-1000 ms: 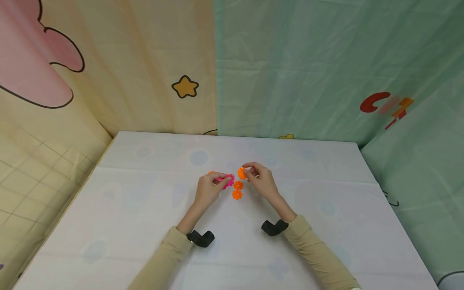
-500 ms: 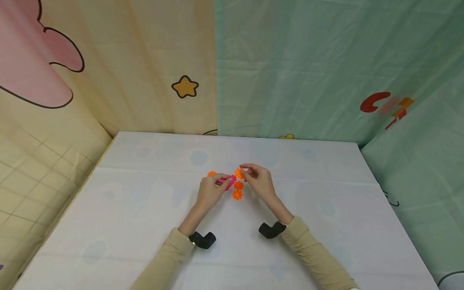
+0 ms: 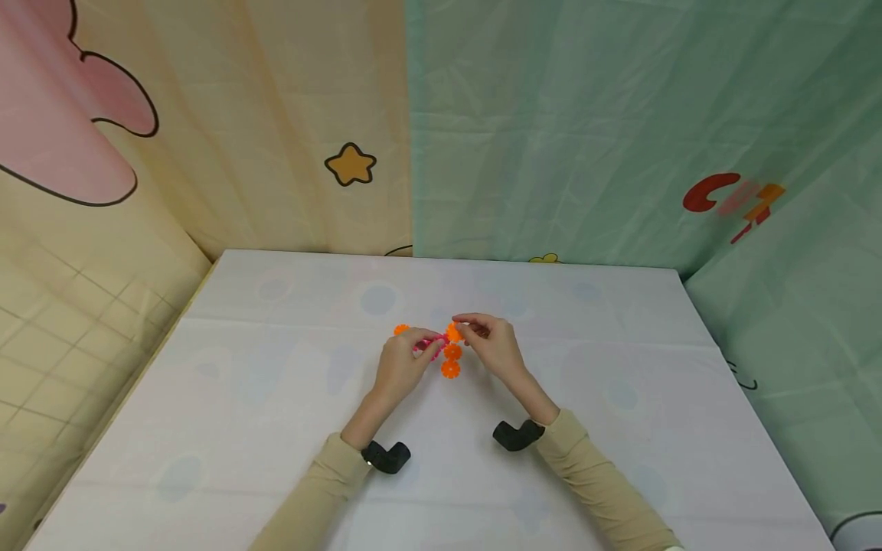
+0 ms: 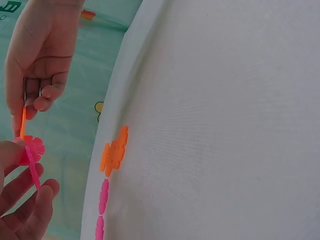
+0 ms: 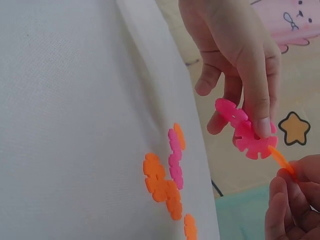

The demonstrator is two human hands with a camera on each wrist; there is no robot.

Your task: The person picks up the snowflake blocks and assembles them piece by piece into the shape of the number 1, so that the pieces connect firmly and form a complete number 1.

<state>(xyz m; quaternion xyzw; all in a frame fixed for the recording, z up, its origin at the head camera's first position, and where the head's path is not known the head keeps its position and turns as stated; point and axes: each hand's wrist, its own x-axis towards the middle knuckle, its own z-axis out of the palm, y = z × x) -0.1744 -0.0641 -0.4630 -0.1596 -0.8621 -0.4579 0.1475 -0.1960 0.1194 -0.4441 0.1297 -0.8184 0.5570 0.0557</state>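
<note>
My left hand (image 3: pixel 400 361) pinches pink notched snowflake discs (image 5: pixel 255 142), at least two of them joined at an angle. Facing it, the thumb and fingers of my right hand (image 3: pixel 498 348) grip an orange snowflake disc (image 3: pixel 453 332) by its edge. In the right wrist view this orange disc (image 5: pixel 281 159) is seen edge-on, its tip right at a notch of the lower pink disc. The left wrist view also shows the orange disc (image 4: pixel 23 123) meeting the pink one (image 4: pixel 34 150). Both hands are held above the table.
On the white-covered table (image 3: pixel 586 474) lie several orange discs (image 3: pixel 451 369) just below the hands. Pink discs (image 5: pixel 174 157) lie in a row beside them. Another orange disc (image 3: pixel 402 330) shows behind my left hand. Patterned curtains (image 3: pixel 620 138) hang behind the table.
My right hand has moved slightly left, bringing the orange disc up to the pink ones. My left hand has shifted a little to the right with the pink discs.
</note>
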